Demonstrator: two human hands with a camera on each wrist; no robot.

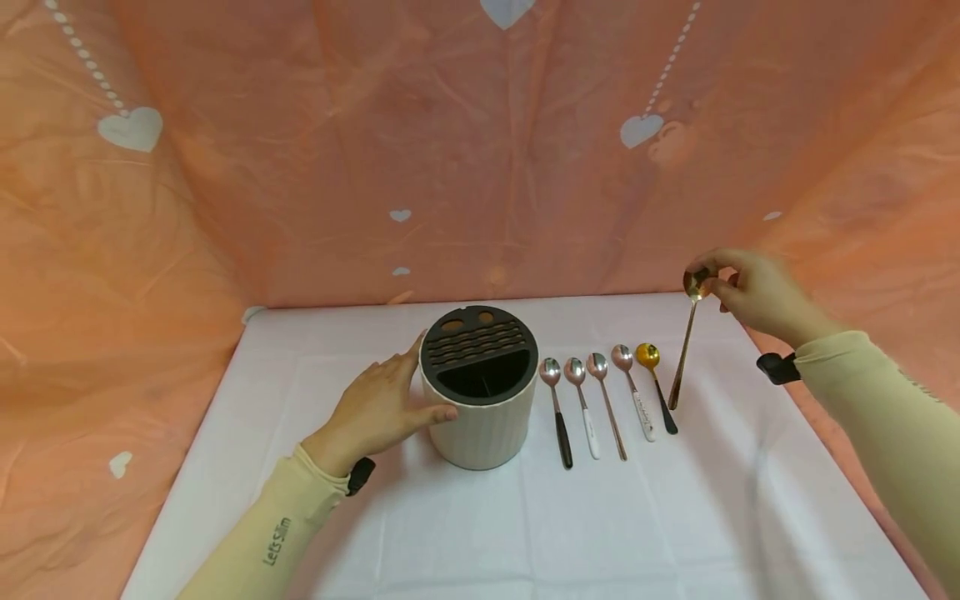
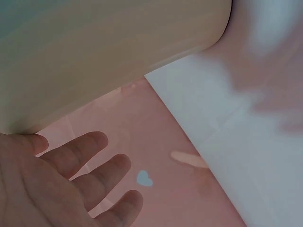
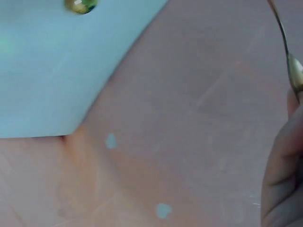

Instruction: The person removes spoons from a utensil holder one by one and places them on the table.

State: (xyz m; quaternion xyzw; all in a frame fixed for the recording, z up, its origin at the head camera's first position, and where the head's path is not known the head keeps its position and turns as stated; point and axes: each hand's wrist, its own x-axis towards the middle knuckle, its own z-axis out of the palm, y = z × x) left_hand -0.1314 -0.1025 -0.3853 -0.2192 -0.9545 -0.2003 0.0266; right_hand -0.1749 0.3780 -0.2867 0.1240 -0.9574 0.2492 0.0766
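A round cream utensil holder with a black slotted lid stands upright on the table. My left hand rests against its left side, thumb at the front and fingers spread; in the left wrist view the holder's wall rises above the loosely extended fingers. At the right, my right hand pinches a gold spoon by its bowl, with the handle slanting downward. Part of that spoon shows at the edge of the right wrist view, above my fingers.
Several long-handled spoons lie in a row right of the holder, among them a black-handled spoon and a gold-bowled spoon at the right end. A white cloth covers the table. Orange curtain with hearts hangs behind and at both sides.
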